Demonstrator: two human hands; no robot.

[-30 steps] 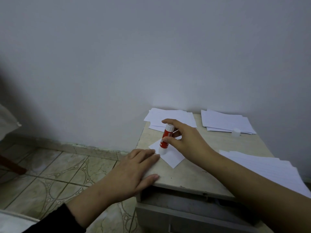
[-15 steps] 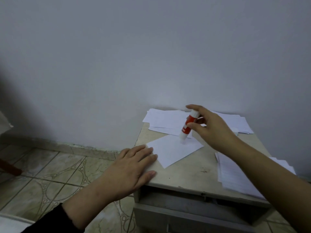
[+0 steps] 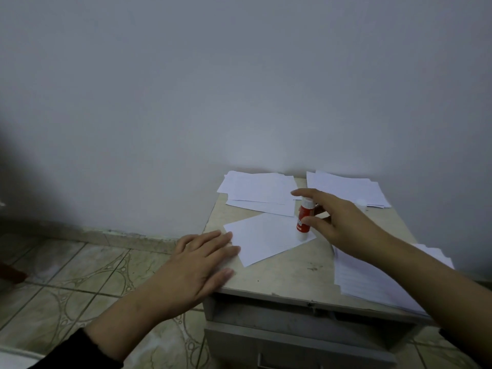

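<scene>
head view: gluing a loose sheet on the table (image 3: pixel 292 275). your right hand (image 3: pixel 343 225) holds the glue stick (image 3: pixel 304 221) upright between thumb and curled fingers, with the forefinger stretched past its top. the stick's white end stands on the right corner of the sheet (image 3: pixel 263 238), which lies askew near the table's front-left corner. your left hand (image 3: pixel 202 265) lies flat over that table corner, fingertips pressing the sheet's left corner and grasping nothing.

change: a second ago the stick stood on the sheet close to your left fingertips. half a second ago it was over the sheet's far edge. now it is at the opposite corner. judged from this, glue has been carried across the sheet end to end and spreading looks nearly done, so folding or pressing likely follows. keep the left hand down, because the light sheet could drag with the stick.

also shown: a paper stack (image 3: pixel 258 190) at the back-left corner, a second stack (image 3: pixel 346 190) at the back-right corner, a small white cap (image 3: pixel 361 201) beside it, lined sheets (image 3: pixel 372 278) at the right edge, and an open drawer (image 3: pixel 292 323) under the front edge.
</scene>
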